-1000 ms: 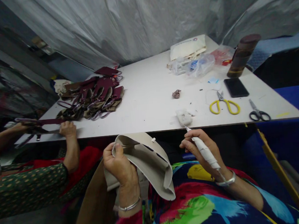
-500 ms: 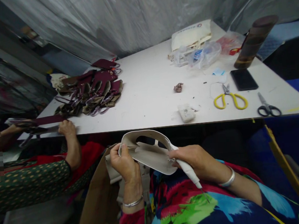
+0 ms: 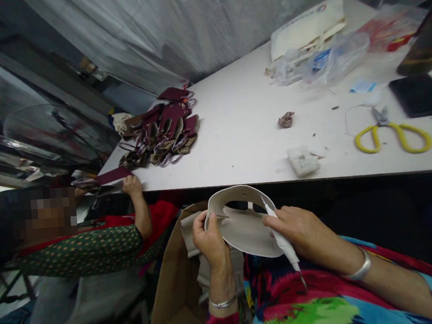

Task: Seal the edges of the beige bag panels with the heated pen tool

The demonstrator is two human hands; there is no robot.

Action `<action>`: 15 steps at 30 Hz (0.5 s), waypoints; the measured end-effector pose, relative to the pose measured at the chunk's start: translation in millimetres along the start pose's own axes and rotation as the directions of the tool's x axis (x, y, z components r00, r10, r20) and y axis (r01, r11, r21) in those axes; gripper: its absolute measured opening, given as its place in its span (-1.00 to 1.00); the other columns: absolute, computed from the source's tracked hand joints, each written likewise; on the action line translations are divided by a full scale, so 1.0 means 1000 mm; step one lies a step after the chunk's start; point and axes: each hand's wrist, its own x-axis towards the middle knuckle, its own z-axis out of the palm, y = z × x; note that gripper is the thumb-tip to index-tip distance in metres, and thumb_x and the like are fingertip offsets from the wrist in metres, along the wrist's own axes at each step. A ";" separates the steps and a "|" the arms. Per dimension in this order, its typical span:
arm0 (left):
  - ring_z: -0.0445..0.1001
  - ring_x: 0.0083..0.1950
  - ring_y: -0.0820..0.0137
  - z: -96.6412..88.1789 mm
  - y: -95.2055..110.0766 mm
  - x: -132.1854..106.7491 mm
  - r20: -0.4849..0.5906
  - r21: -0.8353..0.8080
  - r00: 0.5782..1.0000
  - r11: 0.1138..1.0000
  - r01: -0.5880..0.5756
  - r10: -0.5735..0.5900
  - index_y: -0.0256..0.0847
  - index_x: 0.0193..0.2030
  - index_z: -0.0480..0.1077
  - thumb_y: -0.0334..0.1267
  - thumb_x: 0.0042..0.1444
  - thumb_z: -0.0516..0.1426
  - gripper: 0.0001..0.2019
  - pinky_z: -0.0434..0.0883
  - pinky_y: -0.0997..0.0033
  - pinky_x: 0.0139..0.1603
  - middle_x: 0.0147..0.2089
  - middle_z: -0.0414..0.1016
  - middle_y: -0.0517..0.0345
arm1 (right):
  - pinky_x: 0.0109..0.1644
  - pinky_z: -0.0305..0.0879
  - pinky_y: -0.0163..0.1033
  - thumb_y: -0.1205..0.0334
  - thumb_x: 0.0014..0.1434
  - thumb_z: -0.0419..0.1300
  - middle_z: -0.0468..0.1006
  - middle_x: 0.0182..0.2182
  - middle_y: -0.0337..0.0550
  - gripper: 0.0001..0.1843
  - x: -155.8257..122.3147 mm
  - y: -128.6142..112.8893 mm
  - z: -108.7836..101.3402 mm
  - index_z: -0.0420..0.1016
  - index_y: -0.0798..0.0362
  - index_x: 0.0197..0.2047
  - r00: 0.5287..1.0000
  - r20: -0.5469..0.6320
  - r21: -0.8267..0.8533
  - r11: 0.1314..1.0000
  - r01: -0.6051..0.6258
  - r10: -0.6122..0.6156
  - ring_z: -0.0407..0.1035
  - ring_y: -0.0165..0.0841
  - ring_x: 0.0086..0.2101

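Note:
A curved beige leather piece with a strap loop sits over my lap, below the table edge. My left hand is closed on its left end, near a metal ring. My right hand is closed round a white pen-like tool, its tip pointing up at the piece's right edge; the fingers also touch the piece. Both wrists wear silver bangles.
A white table carries a pile of maroon leather pieces, yellow scissors, a phone, plastic bags and a small white block. A person in a green dotted sleeve works at the left corner. A brown bag stands by my knee.
My right hand brought the white tool from mid-air over to the beige piece and now rests on its right edge. The view has swung left and closer.

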 end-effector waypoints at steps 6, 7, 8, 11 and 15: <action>0.51 -0.20 0.36 -0.005 -0.001 -0.003 0.014 -0.062 0.997 0.995 0.073 -0.072 -0.25 -0.12 0.48 -0.19 0.01 0.35 -0.68 0.44 0.39 -0.15 -0.16 0.53 0.13 | -0.21 0.36 -0.20 0.57 0.31 0.13 0.46 -0.15 -0.06 -0.59 -0.004 0.002 0.000 0.34 0.04 0.17 0.999 -0.027 0.198 0.980 -0.018 0.024 0.41 -0.21 -0.22; 0.51 -0.19 0.37 -0.006 -0.001 -0.003 0.014 -0.080 0.996 0.993 0.084 -0.083 -0.24 -0.11 0.47 -0.20 0.00 0.36 -0.67 0.44 0.39 -0.15 -0.15 0.52 0.13 | -0.19 0.38 -0.20 0.57 0.32 0.11 0.46 -0.12 -0.04 -0.56 -0.005 0.003 0.002 0.33 0.03 0.19 0.999 -0.032 0.230 0.973 -0.032 0.041 0.43 -0.22 -0.21; 0.51 -0.18 0.37 -0.007 0.000 -0.004 0.013 -0.101 0.996 0.990 0.094 -0.093 -0.24 -0.10 0.47 -0.21 -0.01 0.36 -0.66 0.44 0.40 -0.15 -0.14 0.52 0.12 | -0.18 0.40 -0.20 0.56 0.33 0.09 0.45 -0.08 -0.03 -0.55 -0.005 0.004 0.004 0.32 0.01 0.21 0.997 -0.044 0.260 0.964 -0.050 0.063 0.44 -0.22 -0.20; 0.52 -0.15 0.37 -0.012 -0.002 -0.005 0.034 -0.151 0.992 0.981 0.124 -0.120 -0.25 -0.09 0.48 -0.24 -0.03 0.38 -0.64 0.44 0.40 -0.13 -0.11 0.52 0.11 | -0.17 0.43 -0.20 0.52 0.34 0.13 0.43 0.01 0.01 -0.53 -0.007 0.010 0.011 0.28 -0.02 0.24 0.984 -0.118 0.330 0.940 -0.087 0.132 0.48 -0.23 -0.21; 0.52 -0.12 0.36 -0.023 -0.006 -0.002 0.042 -0.189 0.993 0.975 0.115 -0.109 -0.26 -0.11 0.50 -0.25 -0.09 0.41 -0.61 0.43 0.39 -0.07 -0.14 0.55 0.11 | -0.15 0.44 -0.22 0.48 0.33 0.23 0.43 -0.02 -0.04 -0.52 -0.007 0.015 0.016 0.27 -0.06 0.23 0.974 -0.151 0.370 0.923 -0.103 0.169 0.50 -0.24 -0.22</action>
